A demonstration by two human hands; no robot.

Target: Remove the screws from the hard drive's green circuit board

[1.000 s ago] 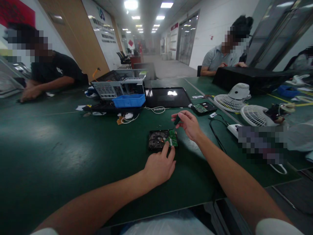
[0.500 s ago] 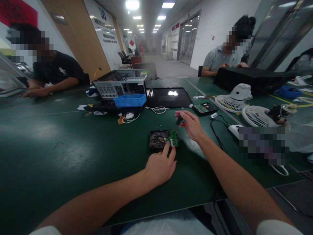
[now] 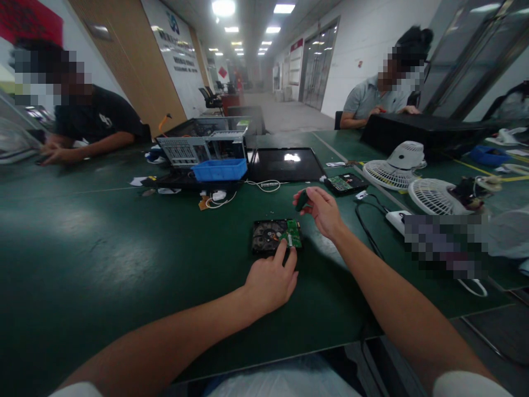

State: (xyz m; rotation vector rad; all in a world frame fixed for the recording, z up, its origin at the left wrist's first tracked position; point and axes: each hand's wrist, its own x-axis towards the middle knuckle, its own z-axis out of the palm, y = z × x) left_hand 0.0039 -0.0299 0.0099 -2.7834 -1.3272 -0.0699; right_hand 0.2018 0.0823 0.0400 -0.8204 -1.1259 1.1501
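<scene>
A hard drive (image 3: 268, 234) lies on the green table, its black underside and green circuit board facing up. My left hand (image 3: 270, 278) rests on its near right corner, with two fingers apart and stretched onto the circuit board. Above and to the right of the drive, my right hand (image 3: 324, 212) pinches the dark green handle of a screwdriver (image 3: 302, 200). The screwdriver's tip is too fine to make out. A few tiny screws (image 3: 269, 213) lie just beyond the drive.
Farther back stand an opened computer case (image 3: 185, 151), a blue tray (image 3: 220, 170) and a black panel (image 3: 287, 164). A second hard drive (image 3: 346, 183), white fans (image 3: 390, 171), a cable (image 3: 367, 226) and a power strip (image 3: 397, 220) are on the right. Two people sit across the table.
My right hand has tilted the screwdriver and shifted it slightly up and left, away from the drive. My left hand and the hard drive stay put.
</scene>
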